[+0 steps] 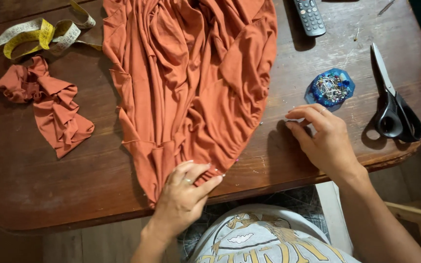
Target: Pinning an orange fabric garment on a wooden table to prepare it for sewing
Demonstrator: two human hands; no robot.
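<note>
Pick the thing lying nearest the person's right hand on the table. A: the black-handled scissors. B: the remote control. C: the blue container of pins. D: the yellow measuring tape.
C: the right hand rests on the wooden table just below the blue container of pins, while the scissors lie farther to its right, and the left hand presses the orange fabric.

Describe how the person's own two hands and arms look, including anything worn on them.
Both forearms are bare, with no sleeves reaching the wrists and no watch or bracelet in view. The left hand wears a thin ring on one finger, and its nails are fairly long and pale. The right hand also shows a slim ring on one finger. No gloves on either hand.
</note>
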